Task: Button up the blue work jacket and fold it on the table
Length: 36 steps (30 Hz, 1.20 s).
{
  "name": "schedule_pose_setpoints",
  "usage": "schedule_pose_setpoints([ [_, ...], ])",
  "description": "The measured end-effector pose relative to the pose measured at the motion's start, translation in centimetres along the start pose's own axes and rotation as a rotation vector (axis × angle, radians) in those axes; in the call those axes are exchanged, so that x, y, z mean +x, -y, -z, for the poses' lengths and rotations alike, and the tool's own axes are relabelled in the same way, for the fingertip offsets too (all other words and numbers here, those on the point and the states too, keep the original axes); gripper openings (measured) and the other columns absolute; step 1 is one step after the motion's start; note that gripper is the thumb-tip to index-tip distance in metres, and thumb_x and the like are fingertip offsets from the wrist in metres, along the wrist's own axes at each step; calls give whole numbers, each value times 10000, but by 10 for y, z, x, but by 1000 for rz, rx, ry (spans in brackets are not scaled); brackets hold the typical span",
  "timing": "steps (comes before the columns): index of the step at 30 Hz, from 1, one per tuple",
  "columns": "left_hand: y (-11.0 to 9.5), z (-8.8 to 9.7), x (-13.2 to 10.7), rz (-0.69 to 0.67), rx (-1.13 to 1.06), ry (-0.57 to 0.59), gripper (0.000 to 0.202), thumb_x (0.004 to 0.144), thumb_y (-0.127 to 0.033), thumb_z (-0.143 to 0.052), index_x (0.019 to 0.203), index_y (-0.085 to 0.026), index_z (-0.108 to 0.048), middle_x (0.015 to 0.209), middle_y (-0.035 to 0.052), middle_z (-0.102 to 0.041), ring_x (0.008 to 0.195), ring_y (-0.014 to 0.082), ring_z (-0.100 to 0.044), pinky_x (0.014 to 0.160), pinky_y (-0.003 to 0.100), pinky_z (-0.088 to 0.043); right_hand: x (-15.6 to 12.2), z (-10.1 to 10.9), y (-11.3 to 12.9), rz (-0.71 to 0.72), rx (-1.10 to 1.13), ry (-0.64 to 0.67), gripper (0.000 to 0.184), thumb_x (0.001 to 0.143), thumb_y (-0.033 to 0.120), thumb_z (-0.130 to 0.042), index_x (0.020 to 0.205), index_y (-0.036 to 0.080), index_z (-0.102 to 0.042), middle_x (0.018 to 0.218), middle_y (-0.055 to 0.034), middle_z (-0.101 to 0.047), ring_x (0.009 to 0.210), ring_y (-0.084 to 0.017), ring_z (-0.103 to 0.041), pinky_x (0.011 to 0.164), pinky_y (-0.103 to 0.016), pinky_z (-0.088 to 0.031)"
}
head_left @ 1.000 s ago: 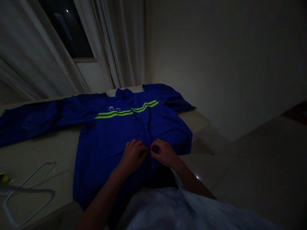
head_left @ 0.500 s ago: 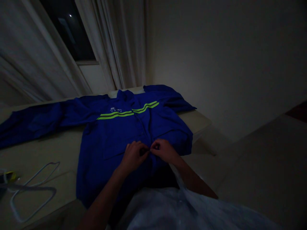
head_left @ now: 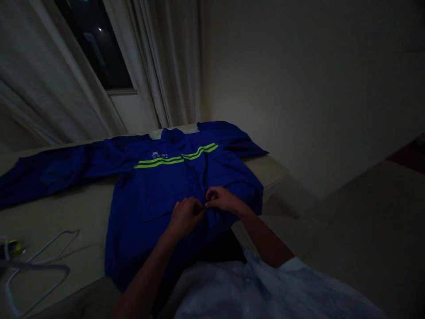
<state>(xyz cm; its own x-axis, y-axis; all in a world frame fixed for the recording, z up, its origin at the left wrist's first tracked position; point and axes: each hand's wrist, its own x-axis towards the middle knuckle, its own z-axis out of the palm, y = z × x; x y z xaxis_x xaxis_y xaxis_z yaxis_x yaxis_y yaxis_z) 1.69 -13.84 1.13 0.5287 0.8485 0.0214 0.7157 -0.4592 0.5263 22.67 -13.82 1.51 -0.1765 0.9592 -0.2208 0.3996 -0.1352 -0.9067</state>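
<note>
A dark blue work jacket [head_left: 152, 190] lies front side up, with two bright yellow-green stripes across its chest and a small pale print above them on the left. Its collar points away from me and one sleeve stretches out to the left. At the lower part of the front opening, my left hand [head_left: 187, 216] pinches the jacket's edge. My right hand [head_left: 224, 199] is beside it, thumb and forefinger closed on the same front edge. The two sets of fingertips nearly meet. Whether a button is between them is too dark to tell.
The jacket rests on a pale table [head_left: 83, 217], whose right corner shows beyond the right sleeve. White hangers [head_left: 43, 266] lie at the table's left, near a small yellow and black object [head_left: 13, 248]. Curtains [head_left: 156, 62] and a dark window [head_left: 96, 44] stand behind.
My right hand has shifted slightly up, its wrist turned a little. My left hand stays almost in place at the front edge. The view has moved slightly.
</note>
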Motion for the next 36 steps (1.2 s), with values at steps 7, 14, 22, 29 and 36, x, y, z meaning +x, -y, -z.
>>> schedule_pose_setpoints([
  [7, -10, 3, 1, 64, -22, -1, 257, 942, -466, -649, 875, -225, -709, 892, 33, -757, 920, 231, -699, 744, 330, -389, 5, 0, 2, -15, -96, -2, 183, 729, 144, -801, 821, 170, -645, 601, 83, -564, 555, -83, -489, 547, -204, -330],
  [14, -12, -4, -3, 56, 79, -17, 247, 892, -428, -740, 1027, -239, -656, 1016, 29, -728, 1033, 263, -653, 816, 360, -368, 6, -2, -1, -24, -87, -29, 206, 721, 141, -817, 803, 173, -630, 595, 91, -550, 564, -84, -492, 533, -203, -322],
  [22, -16, -13, -19, -6, 197, -134, 205, 939, -399, -698, 1028, -221, -648, 1038, 50, -703, 1021, 277, -626, 814, 388, -407, 6, -6, -1, -31, -158, -95, 236, 725, 163, -846, 862, 176, -654, 622, 95, -551, 577, -84, -500, 540, -206, -327],
  [29, -26, -55, -57, -334, 338, -437, 328, 957, -99, -584, 1241, -221, -694, 1149, 76, -737, 1020, 236, -645, 869, 398, -479, 4, -6, -4, 0, -116, -82, 287, 719, 272, -882, 876, 174, -663, 614, 93, -552, 578, -90, -497, 539, -214, -308],
  [36, -17, -73, -73, -482, 374, -455, 507, 931, -64, -512, 1397, -214, -647, 1392, 98, -697, 1225, 241, -649, 1018, 416, -493, -1, -6, -8, 25, -119, -112, 243, 737, 280, -858, 855, 164, -681, 634, 80, -561, 591, -87, -489, 552, -216, -324],
])
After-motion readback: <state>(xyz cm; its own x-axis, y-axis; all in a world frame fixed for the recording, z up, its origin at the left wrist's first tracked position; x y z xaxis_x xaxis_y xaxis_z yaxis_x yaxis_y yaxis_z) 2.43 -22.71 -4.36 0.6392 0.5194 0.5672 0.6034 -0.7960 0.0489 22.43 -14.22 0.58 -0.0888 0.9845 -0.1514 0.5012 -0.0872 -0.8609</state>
